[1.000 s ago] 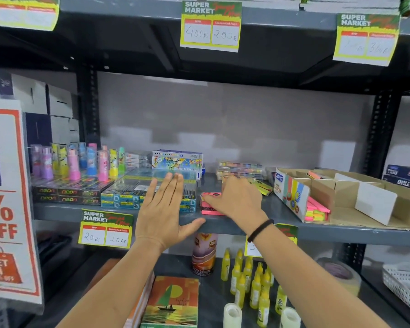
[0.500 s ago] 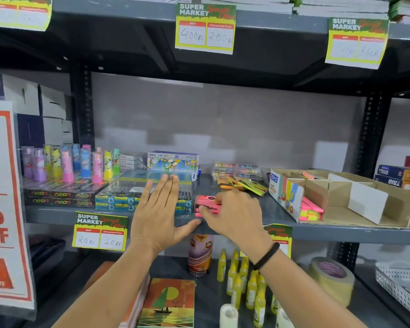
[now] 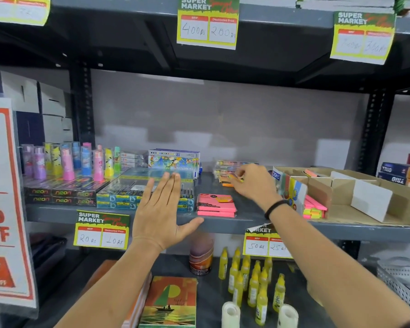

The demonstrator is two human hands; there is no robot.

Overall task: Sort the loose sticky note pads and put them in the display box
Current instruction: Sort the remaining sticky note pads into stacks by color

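Observation:
A stack of pink sticky note pads (image 3: 216, 205) lies on the grey shelf (image 3: 246, 221) near its front edge. Further back lie yellow and orange pads (image 3: 225, 181). My right hand (image 3: 253, 183) reaches over them, its fingertips pinching a yellow pad. My left hand (image 3: 162, 209) hovers flat with spread fingers, left of the pink stack, holding nothing. The cardboard display box (image 3: 341, 197) stands at the right, with pink and yellow pads (image 3: 314, 208) in its front left compartment and white dividers inside.
Boxes of pens (image 3: 137, 192) and neon packs (image 3: 59, 195) fill the shelf's left side, with glue tubes (image 3: 69, 162) behind. A pastel box (image 3: 174, 162) stands at the back. Glue bottles (image 3: 251, 280) and a notebook (image 3: 171, 301) sit on the lower shelf.
My right hand has let go of the pink stack at the shelf front and moved back and to the right onto the yellow pads. The left hand stayed roughly where it was.

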